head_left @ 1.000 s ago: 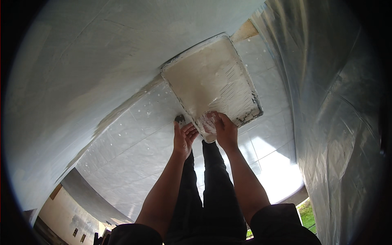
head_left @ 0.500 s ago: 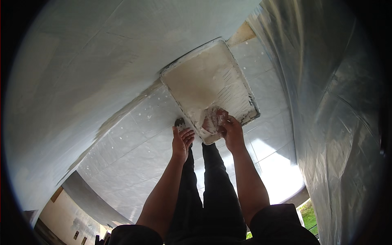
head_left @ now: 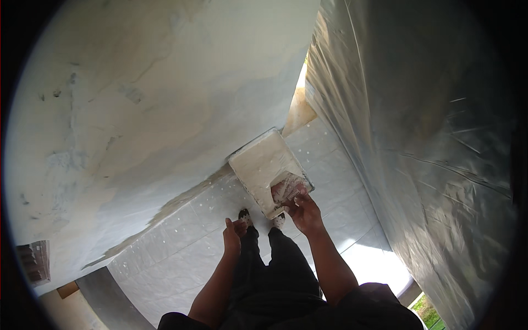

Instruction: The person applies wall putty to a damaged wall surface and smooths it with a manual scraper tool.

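A flat reddish-brown scraper (head_left: 286, 188), smeared with whitish paste, lies over the lower end of a rectangular paint tray (head_left: 249, 190). My right hand (head_left: 306, 213) grips its near edge between thumb and fingers. Pale, creamy material coats the tray, whose far edge comes up close to the wall on the left. Beside the tray's near corner, my left hand (head_left: 235, 233) holds nothing; its thumb points up and its fingers are loosely bent, partly in view.
A large pale wall (head_left: 181, 93) with patchy coating fills the left side. Clear plastic sheeting (head_left: 407, 165) hangs on the right. Between them, a grey covering (head_left: 181, 236) with white specks lies on the floor under my feet. A framed vent (head_left: 34, 263) sits low in the wall.
My view has risen and shifted, showing more wall; the tray and hands look smaller and lower. The scraper stays in my right hand over the tray. My left hand's fingers look more bent.
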### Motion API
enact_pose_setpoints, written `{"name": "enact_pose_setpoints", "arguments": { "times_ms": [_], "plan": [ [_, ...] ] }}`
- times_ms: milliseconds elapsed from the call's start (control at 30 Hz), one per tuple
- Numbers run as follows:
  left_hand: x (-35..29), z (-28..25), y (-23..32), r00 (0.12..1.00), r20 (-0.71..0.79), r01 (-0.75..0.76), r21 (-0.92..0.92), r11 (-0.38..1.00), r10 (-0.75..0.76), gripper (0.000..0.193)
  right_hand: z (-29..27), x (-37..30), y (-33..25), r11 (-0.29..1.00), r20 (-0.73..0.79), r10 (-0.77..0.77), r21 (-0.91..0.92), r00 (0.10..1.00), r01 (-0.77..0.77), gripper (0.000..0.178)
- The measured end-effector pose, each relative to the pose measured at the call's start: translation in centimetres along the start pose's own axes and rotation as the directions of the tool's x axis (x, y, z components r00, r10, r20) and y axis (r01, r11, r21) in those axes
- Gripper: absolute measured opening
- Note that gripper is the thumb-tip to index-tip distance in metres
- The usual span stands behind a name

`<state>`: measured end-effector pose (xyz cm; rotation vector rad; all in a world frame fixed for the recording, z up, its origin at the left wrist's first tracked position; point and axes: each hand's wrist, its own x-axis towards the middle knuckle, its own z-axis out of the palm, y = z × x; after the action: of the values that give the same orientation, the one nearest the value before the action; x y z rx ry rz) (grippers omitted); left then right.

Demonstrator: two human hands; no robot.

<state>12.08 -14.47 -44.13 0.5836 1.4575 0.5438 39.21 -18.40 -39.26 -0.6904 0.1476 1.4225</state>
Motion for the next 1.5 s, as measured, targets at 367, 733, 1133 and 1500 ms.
{"name": "enact_pose_setpoints", "arguments": {
  "times_ms": [367, 733, 1133, 1500],
  "plan": [
    [-5.4, 3.5, 14.7, 0.806, 0.196, -0.567, -0.017, 0.824, 0.559, 0.086, 18.4, -4.8, -5.4, 0.985, 0.225, -0.164, 0.089, 0.96, 0.147, 0.04],
    [-20.9, -0.3, 40.2, -0.196, 0.412, -0.936, 0.192, -0.295, 0.89, 0.061, 34.7, -8.2, -7.0, 0.94, 0.585, -0.338, 0.245, 0.737, 0.237, 0.043],
    [-34.4, -3.0, 62.5, -0.605, 0.63, -0.209, 0.464, -0.861, 0.486, 0.059, 57.0, -12.2, -11.7, 0.884, 0.753, -0.44, 0.267, 0.489, 0.384, 0.041],
    [-39.6, 0.9, 72.4, -0.54, 0.736, 0.146, 0.56, -0.815, 0.408, 0.076, 72.0, -14.2, -21.5, 0.418, 0.825, -0.556, 0.381, -0.099, 0.825, 0.041]
  ]
}}
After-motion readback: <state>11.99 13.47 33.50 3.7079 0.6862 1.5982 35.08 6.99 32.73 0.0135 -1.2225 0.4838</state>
